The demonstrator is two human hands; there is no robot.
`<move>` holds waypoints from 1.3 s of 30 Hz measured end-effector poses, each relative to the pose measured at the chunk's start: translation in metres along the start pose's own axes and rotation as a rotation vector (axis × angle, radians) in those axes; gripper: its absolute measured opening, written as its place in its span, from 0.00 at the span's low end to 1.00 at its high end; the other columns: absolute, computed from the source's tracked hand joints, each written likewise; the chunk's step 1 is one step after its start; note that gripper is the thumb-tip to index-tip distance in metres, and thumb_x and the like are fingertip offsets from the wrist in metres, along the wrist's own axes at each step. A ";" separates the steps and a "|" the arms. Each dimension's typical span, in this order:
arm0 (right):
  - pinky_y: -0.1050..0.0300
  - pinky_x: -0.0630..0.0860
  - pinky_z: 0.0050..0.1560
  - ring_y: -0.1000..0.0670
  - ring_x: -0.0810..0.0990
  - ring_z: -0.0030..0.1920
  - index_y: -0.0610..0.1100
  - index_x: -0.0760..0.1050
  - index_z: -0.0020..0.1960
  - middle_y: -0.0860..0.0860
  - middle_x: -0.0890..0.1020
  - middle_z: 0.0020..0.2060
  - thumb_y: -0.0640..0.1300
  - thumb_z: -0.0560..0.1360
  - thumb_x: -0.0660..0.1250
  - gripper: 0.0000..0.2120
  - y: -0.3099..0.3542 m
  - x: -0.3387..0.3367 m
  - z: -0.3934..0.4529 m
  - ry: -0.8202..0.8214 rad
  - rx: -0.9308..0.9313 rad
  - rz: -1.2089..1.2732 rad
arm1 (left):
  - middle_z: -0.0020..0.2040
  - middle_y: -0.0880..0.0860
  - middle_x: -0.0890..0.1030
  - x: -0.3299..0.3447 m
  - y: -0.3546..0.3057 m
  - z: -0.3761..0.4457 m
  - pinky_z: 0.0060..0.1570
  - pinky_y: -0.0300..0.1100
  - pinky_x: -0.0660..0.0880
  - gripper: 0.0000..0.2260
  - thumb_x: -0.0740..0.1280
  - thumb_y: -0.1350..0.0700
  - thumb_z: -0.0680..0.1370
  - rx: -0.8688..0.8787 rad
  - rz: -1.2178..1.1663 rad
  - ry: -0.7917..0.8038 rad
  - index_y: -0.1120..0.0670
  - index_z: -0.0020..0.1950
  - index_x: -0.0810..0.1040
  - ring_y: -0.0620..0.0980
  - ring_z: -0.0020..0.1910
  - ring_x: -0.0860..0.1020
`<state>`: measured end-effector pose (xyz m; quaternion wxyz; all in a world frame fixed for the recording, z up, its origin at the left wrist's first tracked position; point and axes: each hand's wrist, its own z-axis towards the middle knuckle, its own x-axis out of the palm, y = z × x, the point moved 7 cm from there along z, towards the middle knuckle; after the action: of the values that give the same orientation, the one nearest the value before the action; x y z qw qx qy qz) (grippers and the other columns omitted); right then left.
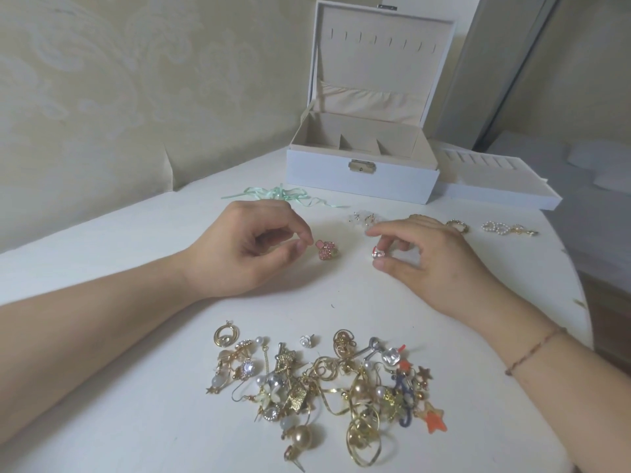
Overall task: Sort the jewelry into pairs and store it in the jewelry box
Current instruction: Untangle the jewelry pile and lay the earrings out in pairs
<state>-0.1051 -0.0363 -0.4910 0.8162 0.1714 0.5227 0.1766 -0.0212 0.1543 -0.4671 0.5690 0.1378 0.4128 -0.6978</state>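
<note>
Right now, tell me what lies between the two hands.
In the head view, only the pink earrings lie on the white table between the left hand and right hand, nearer the left fingers.

A mint-green ribbon (286, 194) lies curled on the white table (136, 233) — behind it, a pale patterned wall (136, 80).

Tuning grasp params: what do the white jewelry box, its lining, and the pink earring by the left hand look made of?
White jewelry box: looks like matte faux leather or coated board, with a metal clasp. Beige lining: soft matte fabric, probably velvet; the lid pocket gathers. Pink earring: gold-toned metal with sparkling pink stones, likely rhinestones, plus glossy pink enamel.
</note>
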 end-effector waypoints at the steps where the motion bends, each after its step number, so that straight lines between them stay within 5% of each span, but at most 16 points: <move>1: 0.59 0.72 0.54 0.57 0.77 0.46 0.55 0.81 0.52 0.61 0.81 0.41 0.42 0.70 0.75 0.13 0.001 0.000 0.002 -0.010 -0.012 0.001 | 0.39 0.30 0.75 0.000 0.000 0.000 0.38 0.23 0.63 0.05 0.68 0.67 0.75 -0.003 0.001 0.000 0.60 0.46 0.82 0.33 0.35 0.73; 6: 0.74 0.66 0.42 0.62 0.75 0.36 0.51 0.83 0.50 0.58 0.81 0.36 0.37 0.72 0.72 0.11 -0.002 -0.001 0.004 -0.042 0.058 0.142 | 0.39 0.30 0.75 0.001 0.001 -0.001 0.39 0.22 0.64 0.05 0.68 0.68 0.75 -0.009 0.002 0.008 0.61 0.46 0.82 0.32 0.37 0.74; 10: 0.74 0.67 0.42 0.62 0.75 0.38 0.49 0.84 0.46 0.59 0.79 0.34 0.36 0.74 0.70 0.08 0.004 0.003 0.007 -0.047 0.001 0.031 | 0.40 0.31 0.75 0.001 0.002 0.000 0.40 0.22 0.65 0.05 0.68 0.68 0.75 -0.013 -0.001 0.006 0.60 0.46 0.82 0.32 0.38 0.74; 13: 0.67 0.70 0.37 0.57 0.76 0.34 0.53 0.82 0.44 0.54 0.81 0.35 0.34 0.74 0.66 0.14 0.001 -0.006 0.001 0.004 0.001 0.192 | 0.39 0.31 0.75 0.000 0.002 0.000 0.40 0.23 0.65 0.05 0.68 0.67 0.75 -0.012 0.004 0.002 0.60 0.46 0.82 0.33 0.37 0.75; 16: 0.48 0.71 0.42 0.44 0.76 0.43 0.55 0.82 0.46 0.53 0.82 0.45 0.37 0.70 0.66 0.14 0.003 -0.015 -0.015 0.185 -0.080 0.373 | 0.38 0.32 0.74 0.000 0.002 -0.001 0.38 0.24 0.64 0.05 0.68 0.67 0.75 -0.020 0.021 0.004 0.59 0.46 0.83 0.35 0.35 0.73; 19: 0.52 0.74 0.52 0.47 0.77 0.51 0.52 0.82 0.53 0.53 0.79 0.50 0.46 0.69 0.71 0.12 0.006 -0.011 -0.025 0.340 -0.121 0.336 | 0.37 0.33 0.73 0.001 0.001 0.000 0.38 0.25 0.63 0.05 0.68 0.65 0.75 -0.012 0.031 0.004 0.59 0.46 0.83 0.36 0.35 0.72; 21: 0.56 0.74 0.56 0.47 0.78 0.53 0.50 0.82 0.54 0.53 0.79 0.50 0.43 0.69 0.74 0.14 0.007 -0.007 -0.026 0.370 -0.135 0.324 | 0.37 0.34 0.73 0.001 -0.001 0.001 0.38 0.24 0.63 0.05 0.68 0.65 0.76 -0.005 0.034 0.003 0.59 0.46 0.83 0.35 0.35 0.72; 26: 0.48 0.76 0.45 0.45 0.80 0.42 0.51 0.85 0.46 0.53 0.83 0.44 0.37 0.71 0.74 0.09 -0.003 -0.005 -0.018 0.248 -0.068 0.317 | 0.38 0.31 0.75 0.000 0.001 0.000 0.39 0.23 0.64 0.06 0.68 0.68 0.75 -0.003 0.022 0.003 0.60 0.46 0.83 0.33 0.37 0.74; 31: 0.72 0.68 0.38 0.55 0.77 0.36 0.47 0.85 0.42 0.53 0.83 0.38 0.33 0.70 0.73 0.10 -0.005 -0.002 0.008 0.012 -0.029 0.091 | 0.39 0.30 0.75 0.001 0.001 0.000 0.40 0.22 0.65 0.05 0.68 0.68 0.75 -0.003 0.007 0.007 0.61 0.45 0.82 0.32 0.38 0.75; 36: 0.78 0.66 0.40 0.64 0.76 0.36 0.43 0.85 0.43 0.56 0.77 0.34 0.31 0.68 0.72 0.09 -0.006 0.006 0.017 -0.142 -0.015 -0.041 | 0.39 0.34 0.75 0.001 0.002 0.000 0.40 0.23 0.65 0.05 0.67 0.68 0.75 -0.018 0.017 0.011 0.62 0.45 0.82 0.33 0.38 0.75; 39: 0.77 0.67 0.40 0.60 0.76 0.37 0.41 0.84 0.44 0.52 0.80 0.36 0.30 0.68 0.72 0.09 -0.003 0.003 0.012 -0.144 -0.019 -0.018 | 0.40 0.39 0.76 0.001 0.001 0.001 0.41 0.23 0.65 0.05 0.68 0.67 0.75 -0.022 0.026 0.015 0.61 0.45 0.82 0.33 0.38 0.75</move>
<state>-0.0923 -0.0388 -0.4903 0.8548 0.1715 0.4624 0.1615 -0.0204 0.1529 -0.4681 0.5763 0.1421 0.4231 -0.6847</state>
